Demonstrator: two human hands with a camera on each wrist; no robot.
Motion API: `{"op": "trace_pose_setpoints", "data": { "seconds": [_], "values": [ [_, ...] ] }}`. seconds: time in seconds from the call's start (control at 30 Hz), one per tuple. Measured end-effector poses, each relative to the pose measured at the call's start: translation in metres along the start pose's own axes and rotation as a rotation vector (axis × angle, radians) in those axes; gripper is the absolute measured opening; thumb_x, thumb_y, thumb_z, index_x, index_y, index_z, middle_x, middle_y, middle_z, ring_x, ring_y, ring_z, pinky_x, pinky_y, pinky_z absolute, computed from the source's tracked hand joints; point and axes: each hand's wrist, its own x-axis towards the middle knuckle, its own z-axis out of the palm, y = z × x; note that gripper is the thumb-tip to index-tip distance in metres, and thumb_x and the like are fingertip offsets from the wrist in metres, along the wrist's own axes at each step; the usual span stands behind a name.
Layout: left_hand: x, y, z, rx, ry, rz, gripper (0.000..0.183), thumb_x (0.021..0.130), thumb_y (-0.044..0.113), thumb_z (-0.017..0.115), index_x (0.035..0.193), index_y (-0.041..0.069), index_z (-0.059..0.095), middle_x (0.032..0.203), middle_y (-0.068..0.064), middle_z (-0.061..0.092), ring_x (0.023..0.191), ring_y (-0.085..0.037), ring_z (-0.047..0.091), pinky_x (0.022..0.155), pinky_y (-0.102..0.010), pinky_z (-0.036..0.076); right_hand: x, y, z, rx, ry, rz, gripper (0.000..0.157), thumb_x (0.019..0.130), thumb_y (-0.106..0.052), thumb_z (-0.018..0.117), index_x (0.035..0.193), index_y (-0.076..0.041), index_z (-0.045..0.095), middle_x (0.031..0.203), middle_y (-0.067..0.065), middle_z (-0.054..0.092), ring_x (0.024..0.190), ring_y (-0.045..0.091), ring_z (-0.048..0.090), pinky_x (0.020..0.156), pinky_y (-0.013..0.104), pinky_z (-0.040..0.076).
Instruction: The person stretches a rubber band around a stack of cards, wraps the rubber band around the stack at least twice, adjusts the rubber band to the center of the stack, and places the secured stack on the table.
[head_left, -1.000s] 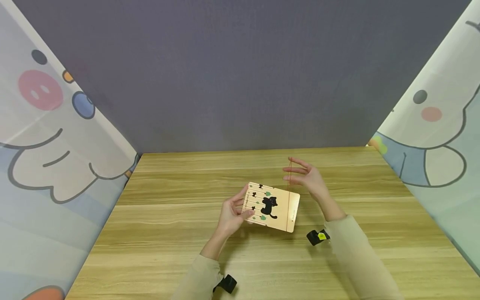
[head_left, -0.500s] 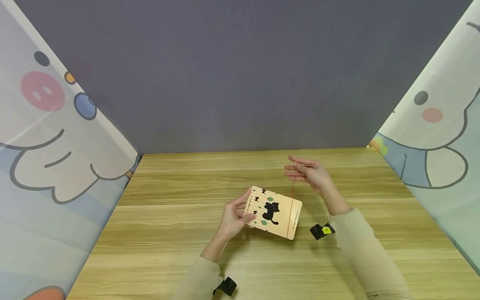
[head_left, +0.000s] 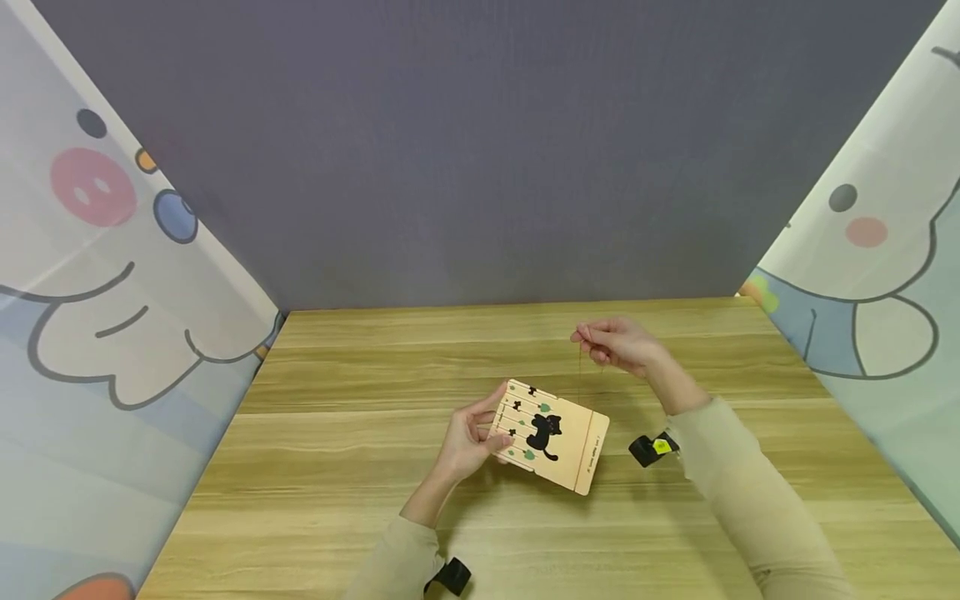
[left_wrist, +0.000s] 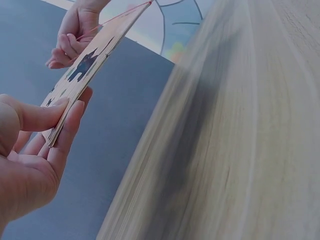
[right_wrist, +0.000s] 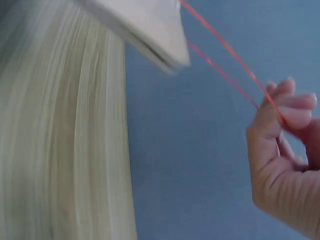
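Above the wood-grain table (head_left: 315, 467), you grip a pale book (head_left: 558, 433) with a black cat on its cover and draw a thin red band (right_wrist: 235, 55) away from its far edge. Your left hand (head_left: 461, 442) pinches the book by its left end, thumb flat on the cover and fingers beneath. The book is tilted and clear of the surface, its right end angled toward the near side. To the far right, your right hand (head_left: 621, 343) is raised with its fingers curled, grasping the band; in the right wrist view, two taut strands run from the book to those fingers. Another length crosses the cover near its right end. Exactly how your right thumb meets the band is hard to tell.

The step in hand appears to be stretching the band out from the book. The next move, by the look of it, calls for a steady left pinch and even tension on the right, with enough slack pulled to pass the book's corner without snagging. A loose fingertip could let the band snap back, and too hard a pull could twist the book in your left hand. Behind you both, book and band, stands a dark gray wall (head_left: 480, 167), flanked by cartoon-print panels (head_left: 90, 283) left and right.
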Motion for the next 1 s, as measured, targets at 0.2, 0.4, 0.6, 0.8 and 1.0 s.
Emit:
{"op": "trace_pose_setpoints", "data": {
  "seconds": [0.2,0.4,0.6,0.8,1.0],
  "values": [
    [-0.002,0.000,-0.003,-0.008,-0.035,-0.043,0.074,0.069,-0.022,0.058,0.134,0.005,0.036,0.129,-0.025,0.039,0.064,-0.035,0.063,0.051,-0.044,0.055,0.002,-0.007,-0.008,-0.196,-0.174,0.086,0.028,0.093,-0.016,0.046,0.070,-0.006,0.061,0.061,0.001,0.054,0.045,0.004,0.041,0.041,0.014,0.036],
    [-0.003,0.002,-0.004,-0.014,-0.064,-0.056,0.075,0.070,-0.022,0.058,0.135,0.006,0.034,0.117,-0.028,0.049,0.069,-0.036,0.063,0.053,-0.052,0.052,0.002,-0.010,-0.007,-0.392,-0.233,0.085,0.034,0.092,-0.017,0.049,0.060,-0.005,0.057,0.053,0.000,0.052,0.038,0.004,0.039,0.036,0.013,0.034],
    [-0.005,0.002,-0.003,-0.013,-0.093,-0.035,0.074,0.070,-0.021,0.059,0.135,0.008,0.036,0.113,-0.029,0.052,0.070,-0.036,0.063,0.052,-0.046,0.054,0.001,-0.011,-0.004,-0.518,-0.387,0.046,0.041,0.093,-0.019,0.045,0.058,-0.002,0.058,0.041,-0.003,0.046,0.033,0.003,0.031,0.033,0.017,0.023],
    [-0.004,0.001,-0.002,-0.031,-0.128,-0.017,0.074,0.070,-0.022,0.058,0.135,0.006,0.035,0.112,-0.030,0.052,0.071,-0.037,0.062,0.051,-0.052,0.052,0.001,-0.011,-0.002,-0.549,-0.580,-0.056,0.046,0.096,-0.023,0.037,0.074,0.006,0.065,0.043,-0.005,0.049,0.033,0.001,0.026,0.030,0.018,0.019],
    [-0.004,0.002,-0.002,-0.040,-0.152,-0.027,0.074,0.071,-0.022,0.057,0.135,0.006,0.034,0.112,-0.031,0.052,0.073,-0.037,0.062,0.052,-0.059,0.048,-0.001,-0.015,0.001,-0.555,-0.561,-0.091,0.042,0.097,-0.016,0.036,0.075,0.009,0.061,0.045,-0.004,0.048,0.034,0.002,0.029,0.029,0.018,0.020]
  ]
}}
